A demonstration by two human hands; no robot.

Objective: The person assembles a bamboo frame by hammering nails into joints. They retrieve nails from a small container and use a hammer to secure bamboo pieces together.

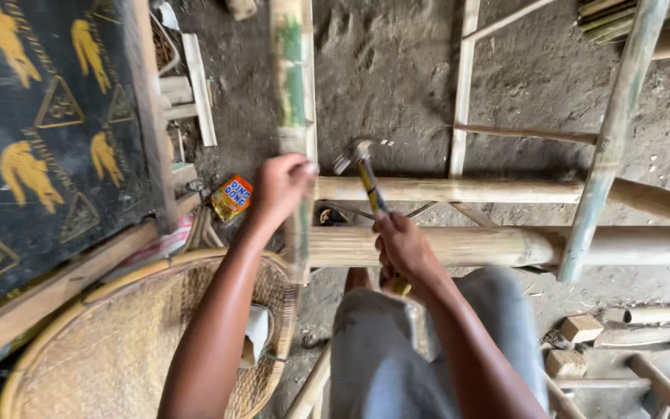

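Observation:
My right hand [402,250] grips the yellow-and-black handle of a claw hammer [360,159], whose metal head is raised just right of an upright bamboo slat [295,93] with green patches. My left hand [281,186] closes around that slat where it crosses a horizontal bamboo pole [459,189]. A thicker bamboo pole [505,245] lies parallel below it, across my knees in grey trousers.
A round woven bamboo tray [118,349] sits at lower left. A black panel with yellow prints [32,140] leans at left. A small orange packet [232,197] lies on the dirt floor. Another bamboo upright [610,147] and wood blocks [581,328] are at right.

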